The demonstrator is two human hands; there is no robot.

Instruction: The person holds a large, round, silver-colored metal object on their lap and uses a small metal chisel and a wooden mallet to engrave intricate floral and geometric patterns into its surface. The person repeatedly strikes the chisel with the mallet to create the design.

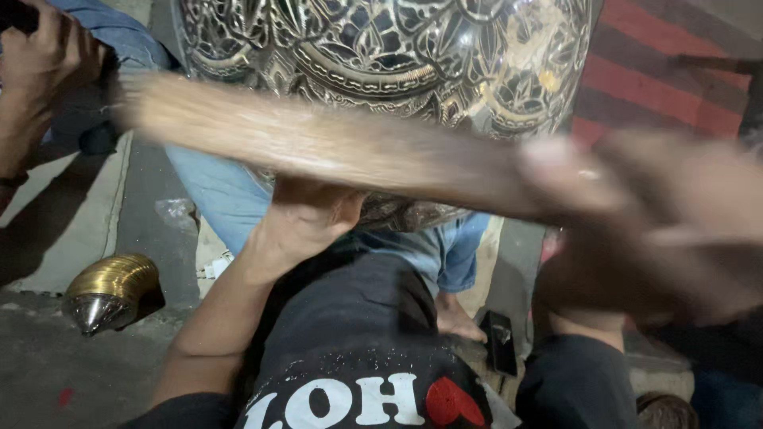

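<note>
A large engraved brass vessel (pixel 397 56) with dark floral patterns fills the top of the view, resting against my lap. My left hand (pixel 306 218) presses against its lower side, fingers tucked under it. My right hand (pixel 636 214) is blurred with motion and closed around a long wooden handle (pixel 318 143) that crosses the view in front of the vessel. The head of the tool is not visible.
A ribbed brass cone piece (pixel 107 290) lies on the concrete floor at left. Another person's hand (pixel 36 71) shows at top left. A red striped mat (pixel 660 71) lies at top right. A dark phone (pixel 501 342) sits by a bare foot (pixel 457 318).
</note>
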